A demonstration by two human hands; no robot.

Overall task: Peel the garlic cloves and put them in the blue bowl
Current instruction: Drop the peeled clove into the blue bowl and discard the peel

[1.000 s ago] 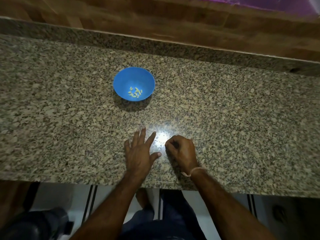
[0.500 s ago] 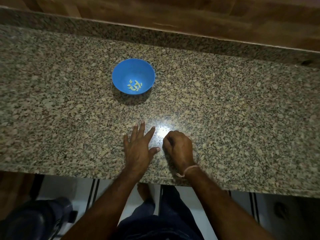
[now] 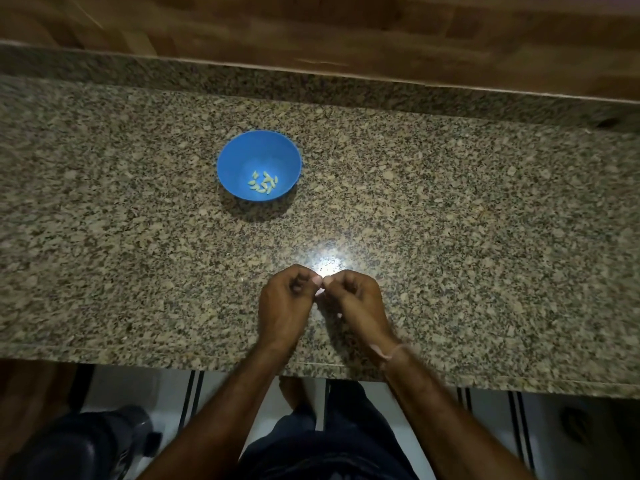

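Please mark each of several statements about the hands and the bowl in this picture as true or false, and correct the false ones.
1. The left hand and the right hand meet at the fingertips. True.
2. The blue bowl is empty. False: several pale cloves lie in its bottom.
3. The bowl stands to the right of both hands. False: it stands beyond them, a little to the left.
4. A thin band circles the right wrist. True.
5. The left hand lies flat with its fingers spread. False: its fingers are curled. Whether they pinch anything is too small to tell.
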